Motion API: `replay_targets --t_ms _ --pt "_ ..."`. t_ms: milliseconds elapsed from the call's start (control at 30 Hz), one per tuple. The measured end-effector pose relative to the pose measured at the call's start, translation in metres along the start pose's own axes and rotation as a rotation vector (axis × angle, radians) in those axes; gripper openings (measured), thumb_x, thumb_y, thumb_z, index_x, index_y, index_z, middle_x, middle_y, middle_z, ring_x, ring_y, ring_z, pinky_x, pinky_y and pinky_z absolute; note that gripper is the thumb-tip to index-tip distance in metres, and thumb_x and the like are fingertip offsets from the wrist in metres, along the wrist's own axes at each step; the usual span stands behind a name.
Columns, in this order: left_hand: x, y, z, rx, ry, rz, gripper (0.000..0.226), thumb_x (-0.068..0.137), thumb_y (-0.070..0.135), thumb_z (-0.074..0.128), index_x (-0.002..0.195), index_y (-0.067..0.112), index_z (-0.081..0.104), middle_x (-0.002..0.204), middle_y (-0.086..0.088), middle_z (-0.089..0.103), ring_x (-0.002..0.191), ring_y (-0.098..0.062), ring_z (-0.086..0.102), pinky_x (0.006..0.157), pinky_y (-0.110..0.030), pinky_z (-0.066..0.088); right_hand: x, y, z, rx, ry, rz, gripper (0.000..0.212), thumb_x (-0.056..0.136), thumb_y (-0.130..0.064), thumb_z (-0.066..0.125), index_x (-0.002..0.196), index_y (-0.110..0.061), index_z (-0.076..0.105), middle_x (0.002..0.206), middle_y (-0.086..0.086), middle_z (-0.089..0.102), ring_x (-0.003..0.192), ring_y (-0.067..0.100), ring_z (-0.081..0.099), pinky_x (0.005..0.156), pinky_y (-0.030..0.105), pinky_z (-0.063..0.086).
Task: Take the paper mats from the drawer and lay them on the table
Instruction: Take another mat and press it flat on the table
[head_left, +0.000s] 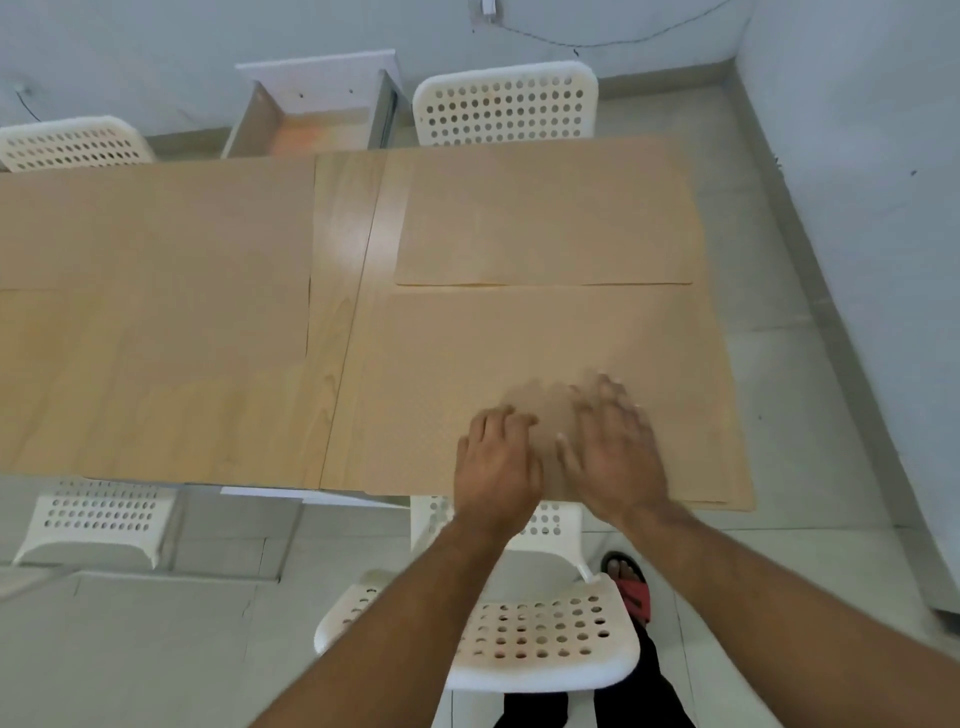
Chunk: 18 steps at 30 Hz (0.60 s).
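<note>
1. The left hand (498, 460) and the right hand (615, 452) rest side by side on the near mat (457, 364).
2. The right hand is spread wide and flat. The left hand holds nothing, and its fingers are blurry.
3. The far mat (545, 223) lies just behind the near mat on the table (343, 234).
4. More mats (156, 234) cover the left side.
5. The drawer (317, 111) stands open past the table.

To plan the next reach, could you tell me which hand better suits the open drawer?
Probably the left. Both hands lie flat on the near paper mat, but the drawer stands open beyond the far edge of the table, to their left, so the left hand is nearer than the right hand.
</note>
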<state>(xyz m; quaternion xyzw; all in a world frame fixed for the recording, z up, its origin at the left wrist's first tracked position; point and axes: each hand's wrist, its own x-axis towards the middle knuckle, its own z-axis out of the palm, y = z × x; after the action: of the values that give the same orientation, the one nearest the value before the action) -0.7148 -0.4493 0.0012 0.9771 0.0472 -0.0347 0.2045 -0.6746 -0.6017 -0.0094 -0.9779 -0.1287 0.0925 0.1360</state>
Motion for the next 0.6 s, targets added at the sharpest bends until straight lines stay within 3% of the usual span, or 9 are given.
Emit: replay_targets --t_ms 67,133,267,500,600 --pt "0.024 0.003 0.001 0.061 -0.064 -0.069 0.048 0.097 0.036 0.04 0.143 0.022 0.043 0.158 -0.006 0.032 0.148 -0.028 0.023 0.114 -0.054 0.032 0.011 -0.015 0.011 0.013 -0.038 -0.064 0.059 0.104 -0.046 0.024 0.159 -0.027 0.014 0.167 0.014 0.011 0.154 0.031 0.009 0.123 0.048 0.009" --pt "0.046 -0.007 0.001 0.083 -0.06 -0.132 0.051 0.101 0.036 0.036 0.151 0.025 0.033 0.166 -0.005 0.016 0.153 -0.028 0.01 0.117 -0.056 0.025 0.023 -0.026 0.021 0.02 -0.046 -0.105 0.058 0.105 -0.044 0.021 0.16 -0.027 0.011 0.168 0.013 0.008 0.155 0.03 0.006 0.124 0.049 0.008" --pt "0.057 -0.042 -0.001 0.087 -0.037 -0.146 0.051 0.105 0.041 0.027 0.154 0.03 0.024 0.167 -0.002 0.012 0.154 -0.024 0.007 0.117 -0.056 0.022 0.04 -0.043 0.036 0.002 -0.058 -0.163 0.064 0.101 -0.047 0.018 0.16 -0.023 0.017 0.167 0.013 0.012 0.155 0.03 0.009 0.123 0.052 0.012" --pt "0.051 -0.067 0.011 0.153 -0.055 -0.067 0.059 0.101 0.049 0.024 0.159 0.036 0.019 0.17 0.004 0.003 0.155 -0.019 0.001 0.117 -0.05 0.021 0.04 -0.036 0.044 -0.037 -0.025 -0.077 0.07 0.097 -0.059 0.026 0.16 -0.029 0.019 0.168 0.009 0.011 0.155 0.03 0.007 0.123 0.054 0.008" --pt "0.051 -0.063 0.01 0.155 -0.1 -0.074 0.065 0.099 0.059 0.027 0.159 0.039 0.013 0.17 0.003 -0.003 0.155 -0.02 -0.004 0.118 -0.052 0.018 0.04 -0.021 0.04 -0.061 -0.04 -0.036 0.075 0.095 -0.067 0.02 0.16 -0.033 0.01 0.169 0.006 0.004 0.155 0.029 0.002 0.123 0.053 0.002"
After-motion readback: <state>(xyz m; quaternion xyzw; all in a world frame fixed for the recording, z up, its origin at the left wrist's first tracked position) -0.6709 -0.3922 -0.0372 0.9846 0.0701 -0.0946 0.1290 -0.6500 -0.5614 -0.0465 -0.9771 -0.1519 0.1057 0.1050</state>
